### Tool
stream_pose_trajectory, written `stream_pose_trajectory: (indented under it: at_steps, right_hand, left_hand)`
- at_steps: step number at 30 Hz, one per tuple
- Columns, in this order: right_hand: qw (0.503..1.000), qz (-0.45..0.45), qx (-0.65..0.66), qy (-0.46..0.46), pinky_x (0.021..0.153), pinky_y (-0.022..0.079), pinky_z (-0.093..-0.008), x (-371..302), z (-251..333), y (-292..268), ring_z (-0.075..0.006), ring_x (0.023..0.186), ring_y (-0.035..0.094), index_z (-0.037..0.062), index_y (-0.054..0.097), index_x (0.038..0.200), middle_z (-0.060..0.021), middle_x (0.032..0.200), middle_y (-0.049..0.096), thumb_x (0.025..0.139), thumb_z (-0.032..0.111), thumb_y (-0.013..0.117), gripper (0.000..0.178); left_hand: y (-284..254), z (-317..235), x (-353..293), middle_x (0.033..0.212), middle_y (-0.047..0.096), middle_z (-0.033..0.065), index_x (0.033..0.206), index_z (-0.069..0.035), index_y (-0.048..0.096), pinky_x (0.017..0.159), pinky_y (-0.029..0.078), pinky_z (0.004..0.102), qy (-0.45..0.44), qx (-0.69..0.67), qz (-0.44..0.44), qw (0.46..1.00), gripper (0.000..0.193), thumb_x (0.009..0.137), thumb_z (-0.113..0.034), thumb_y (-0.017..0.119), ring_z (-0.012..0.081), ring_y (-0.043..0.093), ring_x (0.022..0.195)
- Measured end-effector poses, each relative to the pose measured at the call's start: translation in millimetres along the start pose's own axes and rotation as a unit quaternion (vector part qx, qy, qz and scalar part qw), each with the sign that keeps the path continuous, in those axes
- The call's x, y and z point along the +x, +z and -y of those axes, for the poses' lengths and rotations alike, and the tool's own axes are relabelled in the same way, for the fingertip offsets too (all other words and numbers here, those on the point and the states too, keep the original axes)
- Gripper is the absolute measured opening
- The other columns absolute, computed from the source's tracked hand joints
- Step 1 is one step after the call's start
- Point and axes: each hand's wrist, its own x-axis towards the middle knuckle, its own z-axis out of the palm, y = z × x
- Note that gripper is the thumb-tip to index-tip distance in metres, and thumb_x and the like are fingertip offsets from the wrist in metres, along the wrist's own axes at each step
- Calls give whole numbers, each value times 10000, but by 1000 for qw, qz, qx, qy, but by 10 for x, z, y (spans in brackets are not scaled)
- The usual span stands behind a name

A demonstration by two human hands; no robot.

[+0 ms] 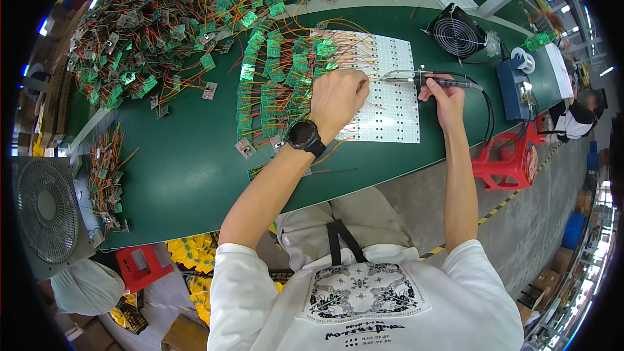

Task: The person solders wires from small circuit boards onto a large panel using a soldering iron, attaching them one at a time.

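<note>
My right hand (444, 99) grips a soldering iron (455, 82) with a thin metal feed tube along it; its tip points left toward my left hand. My left hand (338, 99), wearing a black watch (304, 135), is closed in a pinch over a white dotted panel (398, 114). What its fingertips hold, if anything, is too small to make out. Rows of small green circuit boards (268, 105) with red and yellow wires lie left of the panel. Several of their wires reach onto the panel, and my left hand covers part of these rows.
A large heap of wired green boards (130, 39) fills the far left. A black fan (457, 34), a solder spool (522, 60) and a blue soldering station (515, 90) stand to the right. Another fan (47, 201) is at the left edge. A red stool (504, 162) stands beyond the bench's right side.
</note>
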Motion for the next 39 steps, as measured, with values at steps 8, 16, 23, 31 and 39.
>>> stream_pose_trajectory:
  at_steps: [8,16,23,31,39]
  right_hand:
    - [1000,6,14,0,598,493,-256,-8,32,32,-169,643,639,-54,617,1050,-120,801,656,879,59,665,211]
    - [1000,4,8,-1,590,497,-255,-12,-1,3,-175,647,648,-56,615,1046,-123,804,660,880,60,663,208]
    - [1000,-14,22,-13,576,492,-254,1,-23,-10,-170,624,639,-47,628,1046,-120,781,663,883,67,658,201]
    - [995,-55,80,-13,548,472,-247,16,-78,-80,-167,598,628,-48,634,1037,-112,762,661,883,58,650,188]
    - [998,-41,40,-3,562,478,-250,-24,-25,-6,-162,606,627,-58,628,1038,-119,759,658,887,65,649,195]
  left_hand:
    - [-9,-3,-12,695,664,120,805,-36,710,554,494,377,0,11,10,1000,95,776,-121,679,298,643,612]
    - [2,-6,-16,689,662,118,802,-38,712,552,487,380,-2,12,7,1000,97,779,-125,677,304,637,609]
    - [-4,-2,-15,699,666,117,804,-44,715,555,489,383,-5,24,19,1000,106,781,-137,671,309,638,617]
    - [15,9,-16,721,673,123,809,-45,713,575,498,395,-3,27,13,1000,114,788,-144,662,319,644,640]
    - [18,-2,-35,722,672,129,793,-45,712,585,507,392,-4,29,5,1000,102,782,-133,661,328,643,633]
